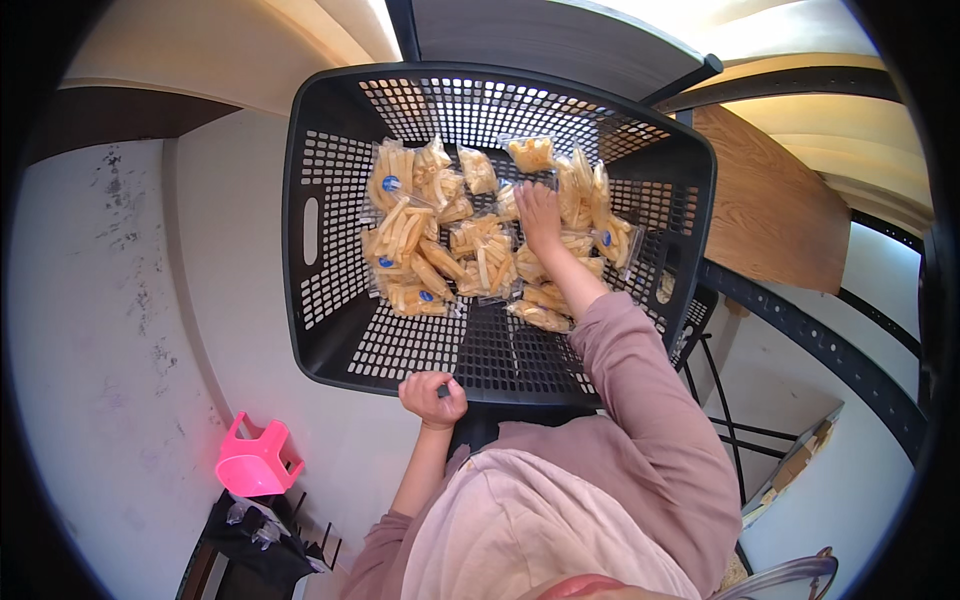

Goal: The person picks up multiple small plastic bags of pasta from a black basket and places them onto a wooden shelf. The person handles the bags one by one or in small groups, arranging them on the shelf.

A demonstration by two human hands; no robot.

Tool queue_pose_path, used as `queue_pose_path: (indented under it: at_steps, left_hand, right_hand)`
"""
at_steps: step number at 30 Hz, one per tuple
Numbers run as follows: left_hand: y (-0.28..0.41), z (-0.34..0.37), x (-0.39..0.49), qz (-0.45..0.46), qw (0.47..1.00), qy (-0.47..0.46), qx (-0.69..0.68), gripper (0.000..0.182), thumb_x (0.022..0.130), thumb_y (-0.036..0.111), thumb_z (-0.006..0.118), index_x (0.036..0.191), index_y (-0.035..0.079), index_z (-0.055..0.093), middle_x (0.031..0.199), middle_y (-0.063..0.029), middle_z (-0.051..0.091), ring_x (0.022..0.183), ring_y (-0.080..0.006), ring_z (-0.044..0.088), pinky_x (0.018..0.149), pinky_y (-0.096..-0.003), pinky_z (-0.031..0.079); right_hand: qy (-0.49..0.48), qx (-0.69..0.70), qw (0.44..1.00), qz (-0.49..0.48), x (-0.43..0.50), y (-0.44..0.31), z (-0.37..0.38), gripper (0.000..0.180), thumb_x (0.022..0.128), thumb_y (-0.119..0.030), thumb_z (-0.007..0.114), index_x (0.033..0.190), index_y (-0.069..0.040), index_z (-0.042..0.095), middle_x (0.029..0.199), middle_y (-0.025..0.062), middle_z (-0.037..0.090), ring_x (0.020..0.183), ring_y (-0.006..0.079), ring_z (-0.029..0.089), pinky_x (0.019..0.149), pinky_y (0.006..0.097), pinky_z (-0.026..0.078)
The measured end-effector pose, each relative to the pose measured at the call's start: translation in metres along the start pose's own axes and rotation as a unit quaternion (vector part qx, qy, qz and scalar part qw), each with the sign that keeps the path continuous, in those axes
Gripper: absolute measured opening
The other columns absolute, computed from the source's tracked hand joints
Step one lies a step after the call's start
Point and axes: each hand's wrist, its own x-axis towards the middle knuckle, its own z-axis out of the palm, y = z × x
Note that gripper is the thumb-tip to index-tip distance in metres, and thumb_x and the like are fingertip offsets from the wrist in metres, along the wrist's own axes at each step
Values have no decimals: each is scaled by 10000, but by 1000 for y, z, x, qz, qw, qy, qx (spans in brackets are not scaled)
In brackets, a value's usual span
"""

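A large black plastic basket (465, 396) with perforated walls stands before me. Inside it lie several clear plastic bags of pale yellow stick-shaped snacks, some bearing round blue stickers. My right hand (538, 216) reaches over the near rim, palm down, onto the bags in the middle. Its fingers overlap a small snack bag (508, 202); their undersides are hidden, so a grip cannot be made out. At the near rim is my left hand (433, 397), fingers curled; whether it grips the rim is unclear. Another snack bag (618, 240) leans by the right wall.
A pink plastic stool (259, 457) is at lower left, above a black bag (259, 536). Right of the basket are a wooden board (772, 199) and a black perforated metal rail (810, 330). A grey panel (547, 45) stands behind the basket.
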Motion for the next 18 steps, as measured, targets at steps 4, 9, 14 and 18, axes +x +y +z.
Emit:
queue_pose_path:
  at_steps: [4,9,14,18]
  left_hand:
    - [-1,1,2,1,1000,1,-1,87,656,158,527,730,138,486,591,19,522,513,-162,476,545,-288,312]
    - [-1,1,1,0,1000,5,-7,82,660,159,528,731,138,493,587,20,524,512,-160,477,546,-286,310]
    - [-1,2,-1,2,1000,2,-5,75,657,159,528,721,137,494,581,19,521,510,-159,476,549,-285,311]
    - [-1,3,-2,2,1000,6,1,72,654,163,528,709,137,490,576,18,518,506,-160,473,554,-284,312]
  right_hand:
    - [-17,-45,997,-66,15,12,1,439,701,-204,597,1104,-74,484,1000,83,500,1038,231,442,999,440,217]
    - [-271,150,949,-56,29,23,-25,447,615,-262,707,991,-92,532,975,104,529,979,268,518,925,425,346]
    - [-163,293,940,69,-9,22,-7,536,588,-315,715,1045,-83,559,955,128,582,888,309,568,818,413,434]
    - [-378,467,799,27,-23,14,-29,433,661,-282,648,1023,-49,596,925,157,620,873,281,591,793,388,454]
